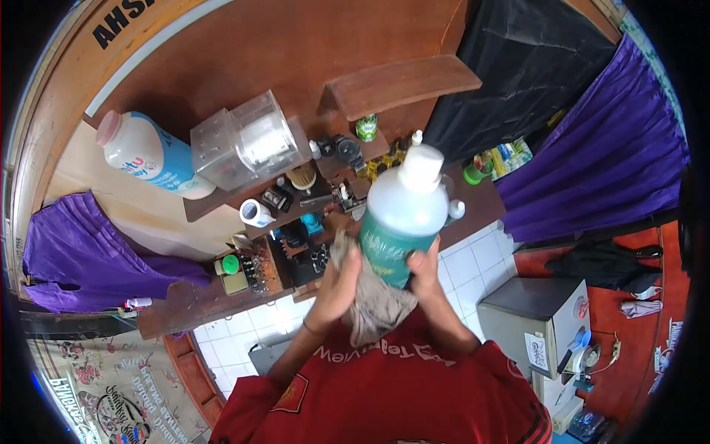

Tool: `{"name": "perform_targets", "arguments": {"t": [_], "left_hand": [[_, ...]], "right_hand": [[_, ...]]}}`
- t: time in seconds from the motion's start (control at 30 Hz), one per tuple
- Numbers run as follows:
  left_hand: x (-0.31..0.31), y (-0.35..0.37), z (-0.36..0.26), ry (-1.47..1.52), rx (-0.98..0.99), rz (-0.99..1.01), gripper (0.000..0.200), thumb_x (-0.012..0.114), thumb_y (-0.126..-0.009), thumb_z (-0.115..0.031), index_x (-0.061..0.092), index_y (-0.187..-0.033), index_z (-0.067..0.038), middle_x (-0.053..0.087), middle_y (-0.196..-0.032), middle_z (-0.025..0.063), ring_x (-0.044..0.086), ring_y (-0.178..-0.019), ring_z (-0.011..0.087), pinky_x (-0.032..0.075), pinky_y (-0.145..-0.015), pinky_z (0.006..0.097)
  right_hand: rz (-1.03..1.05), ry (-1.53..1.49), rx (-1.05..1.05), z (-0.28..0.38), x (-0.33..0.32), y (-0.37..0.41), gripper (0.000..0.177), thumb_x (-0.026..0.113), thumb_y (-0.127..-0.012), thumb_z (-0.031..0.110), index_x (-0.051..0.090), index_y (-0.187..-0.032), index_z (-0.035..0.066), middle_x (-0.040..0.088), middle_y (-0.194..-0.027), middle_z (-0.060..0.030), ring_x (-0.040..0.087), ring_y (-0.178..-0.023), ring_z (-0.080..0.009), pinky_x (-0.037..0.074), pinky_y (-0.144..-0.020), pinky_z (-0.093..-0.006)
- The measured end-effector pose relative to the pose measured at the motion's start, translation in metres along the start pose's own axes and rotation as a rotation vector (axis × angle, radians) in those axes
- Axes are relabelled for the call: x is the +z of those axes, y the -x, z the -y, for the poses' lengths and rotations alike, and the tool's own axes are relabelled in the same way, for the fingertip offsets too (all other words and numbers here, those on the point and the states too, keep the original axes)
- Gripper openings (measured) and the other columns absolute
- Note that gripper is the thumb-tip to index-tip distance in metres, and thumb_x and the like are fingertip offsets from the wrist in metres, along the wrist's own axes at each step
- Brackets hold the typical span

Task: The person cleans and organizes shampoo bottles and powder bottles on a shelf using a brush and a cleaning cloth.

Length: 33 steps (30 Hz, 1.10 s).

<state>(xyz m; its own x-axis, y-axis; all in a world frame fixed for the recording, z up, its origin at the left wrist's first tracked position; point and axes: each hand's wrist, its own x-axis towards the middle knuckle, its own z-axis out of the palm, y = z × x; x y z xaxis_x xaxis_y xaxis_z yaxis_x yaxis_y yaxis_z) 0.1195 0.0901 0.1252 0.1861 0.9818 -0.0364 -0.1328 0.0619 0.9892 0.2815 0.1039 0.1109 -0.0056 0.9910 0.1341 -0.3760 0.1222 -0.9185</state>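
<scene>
A large pale bottle with a green label and white cap stands tilted in front of my chest, its cap toward the shelves. My right hand is wrapped round the lower right side of the bottle, thumb on the label. On the other side, my left hand holds a crumpled grey-beige cloth against the bottle's lower left side. Part of the cloth hangs below the bottle over my red shirt. The fingers behind the bottle and cloth are hidden.
A brown wooden counter holds combs and small tools. Above it are a white-and-blue powder bottle, a clear plastic box and a paper roll. Purple curtains hang at both sides. A small fridge stands at right.
</scene>
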Motion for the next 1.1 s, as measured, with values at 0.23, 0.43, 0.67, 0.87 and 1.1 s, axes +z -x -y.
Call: {"name": "perform_targets", "arguments": {"t": [0.23, 0.43, 0.67, 0.87, 1.1], "left_hand": [[0.007, -0.017, -0.015, 0.855, -0.543, -0.222, 0.045, 0.044, -0.104, -0.036, 0.051, -0.134, -0.003, 0.063, -0.12, 0.0123, 0.062, -0.107, 0.0257, 0.052, -0.094, 0.0391], [-0.006, -0.019, 0.026, 0.866, 0.005, -0.008, 0.055, 0.068, -0.086, -0.029, 0.05, -0.128, 0.003, 0.061, -0.117, 0.016, 0.06, -0.108, 0.0239, 0.049, -0.093, 0.0356], [-0.005, -0.02, 0.006, 0.556, -0.256, -0.274, 0.052, 0.038, -0.107, -0.034, 0.041, -0.145, 0.001, 0.053, -0.137, 0.0087, 0.051, -0.124, 0.0173, 0.04, -0.104, 0.0302], [-0.006, -0.01, -0.014, 0.289, -0.144, -0.247, 0.058, 0.027, -0.108, -0.041, 0.041, -0.143, 0.002, 0.051, -0.138, 0.0122, 0.047, -0.126, 0.0204, 0.034, -0.108, 0.0328], [-0.001, -0.033, -0.071, 0.124, 0.131, -0.006, 0.06, 0.055, -0.1, -0.039, 0.047, -0.137, 0.008, 0.059, -0.129, 0.0157, 0.055, -0.12, 0.0203, 0.04, -0.103, 0.0339]], "right_hand": [[0.081, -0.394, -0.032, -0.022, -0.001, -0.021, 0.114, 0.082, -0.066, 0.058, 0.03, -0.146, -0.003, 0.048, -0.138, -0.0225, 0.056, -0.121, -0.0329, 0.05, -0.101, -0.044], [-0.047, -0.214, -0.074, -0.026, 0.013, -0.032, 0.102, 0.075, -0.07, 0.066, 0.043, -0.134, -0.007, 0.057, -0.123, -0.0125, 0.057, -0.111, -0.0208, 0.045, -0.096, -0.0333], [-0.084, 0.05, -0.187, -0.01, 0.024, -0.024, 0.099, 0.074, -0.073, 0.065, 0.045, -0.131, -0.009, 0.059, -0.119, -0.0144, 0.058, -0.108, -0.0219, 0.046, -0.094, -0.0346], [0.175, 0.132, -0.145, 0.001, 0.024, -0.017, 0.098, 0.081, -0.071, 0.047, 0.037, -0.14, -0.008, 0.055, -0.126, -0.0146, 0.054, -0.115, -0.0221, 0.041, -0.1, -0.0348], [0.311, -0.041, 0.206, -0.004, 0.001, 0.003, 0.083, 0.07, -0.076, 0.056, 0.053, -0.125, -0.008, 0.058, -0.122, -0.0135, 0.054, -0.113, -0.0215, 0.041, -0.099, -0.0351]]}}
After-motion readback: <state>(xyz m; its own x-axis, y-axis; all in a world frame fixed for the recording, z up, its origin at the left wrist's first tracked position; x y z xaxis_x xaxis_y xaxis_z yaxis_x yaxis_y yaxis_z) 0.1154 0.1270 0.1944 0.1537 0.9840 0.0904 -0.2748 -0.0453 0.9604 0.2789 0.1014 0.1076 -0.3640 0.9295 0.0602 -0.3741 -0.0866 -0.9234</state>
